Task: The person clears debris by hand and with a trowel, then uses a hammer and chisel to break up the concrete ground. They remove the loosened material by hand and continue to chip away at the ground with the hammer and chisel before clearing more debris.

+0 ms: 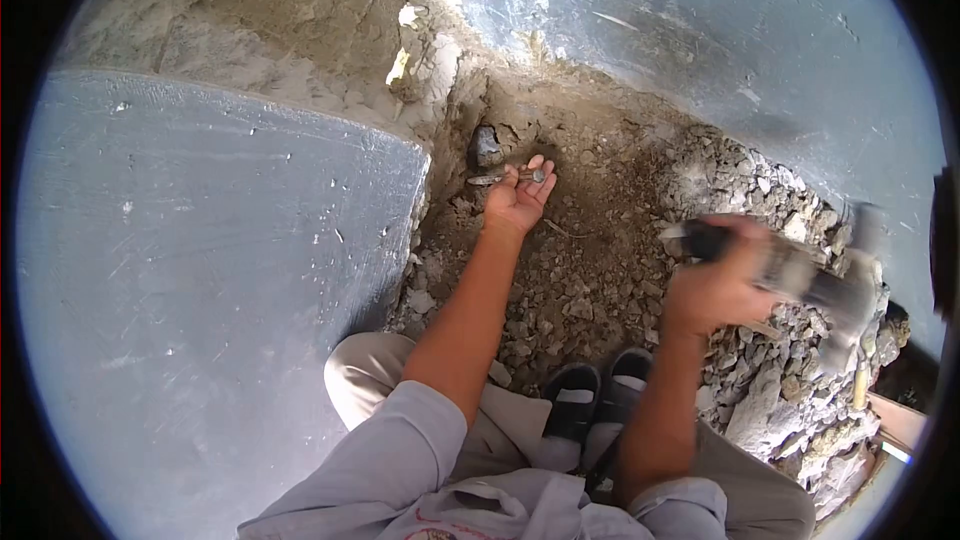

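Observation:
My left hand (517,200) is wrapped round a metal chisel (487,180), low in the corner of the dug-out ground. The chisel lies almost level, its tip pointing left at the broken wall edge and its round struck end at my fingers. Over the rubble on the right, my right hand (722,282) grips a hammer (790,270) by its dark handle. The hammer's head (853,290) is smeared by motion, off to the right and well apart from the chisel. A grey stone (487,145) sits just above the chisel.
Grey painted walls stand at the left (200,270) and upper right (720,30). Broken rubble (790,380) is heaped along the right side. My shoes (572,405) rest on loose gravel between my knees. A wooden piece (898,420) lies at the lower right.

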`<control>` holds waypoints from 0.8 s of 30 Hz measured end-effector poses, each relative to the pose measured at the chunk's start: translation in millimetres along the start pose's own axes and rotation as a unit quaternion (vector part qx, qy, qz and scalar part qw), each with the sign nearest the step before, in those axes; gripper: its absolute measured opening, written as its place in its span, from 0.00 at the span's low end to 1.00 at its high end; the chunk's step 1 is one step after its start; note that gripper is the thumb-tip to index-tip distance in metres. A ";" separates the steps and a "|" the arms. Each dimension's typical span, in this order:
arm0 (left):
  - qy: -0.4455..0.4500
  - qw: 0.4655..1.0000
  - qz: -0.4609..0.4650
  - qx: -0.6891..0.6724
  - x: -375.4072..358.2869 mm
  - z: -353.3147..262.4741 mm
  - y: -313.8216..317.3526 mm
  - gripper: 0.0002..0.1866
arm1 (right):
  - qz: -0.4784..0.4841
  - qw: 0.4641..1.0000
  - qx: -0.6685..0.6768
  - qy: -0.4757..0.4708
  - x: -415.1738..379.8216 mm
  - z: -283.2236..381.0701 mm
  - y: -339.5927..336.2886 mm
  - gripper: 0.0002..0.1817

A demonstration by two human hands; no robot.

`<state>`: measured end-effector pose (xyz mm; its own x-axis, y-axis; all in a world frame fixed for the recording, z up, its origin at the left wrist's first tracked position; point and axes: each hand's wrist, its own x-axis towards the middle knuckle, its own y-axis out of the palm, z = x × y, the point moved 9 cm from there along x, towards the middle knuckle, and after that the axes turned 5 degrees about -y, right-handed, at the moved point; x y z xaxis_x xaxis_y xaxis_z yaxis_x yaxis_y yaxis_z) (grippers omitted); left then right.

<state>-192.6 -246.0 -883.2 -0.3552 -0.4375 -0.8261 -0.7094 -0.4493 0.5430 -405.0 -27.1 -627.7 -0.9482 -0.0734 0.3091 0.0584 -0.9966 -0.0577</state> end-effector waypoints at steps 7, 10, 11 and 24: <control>0.008 0.999 0.035 0.032 2.5 -3.7 -9.0 0.24 | 0.339 0.851 0.071 0.395 -177.7 -109.4 63.1 0.14; 0.009 1.000 0.023 0.014 0.8 2.8 -3.5 0.23 | 0.241 0.925 0.081 0.282 -81.2 -40.1 43.9 0.14; 0.014 1.000 0.016 0.003 -0.9 -1.1 -6.4 0.23 | 0.186 0.953 0.081 0.226 -48.6 -12.5 32.2 0.13; 0.000 1.000 0.022 0.022 3.9 -6.1 -20.7 0.21 | 0.373 0.858 0.052 0.350 -169.6 -98.3 60.0 0.19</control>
<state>-175.7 -243.2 -896.8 -0.3863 -0.4560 -0.8018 -0.7197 -0.3946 0.5712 -271.3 -70.9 -776.8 -0.5882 -0.6884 -0.4245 0.7232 -0.6827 0.1050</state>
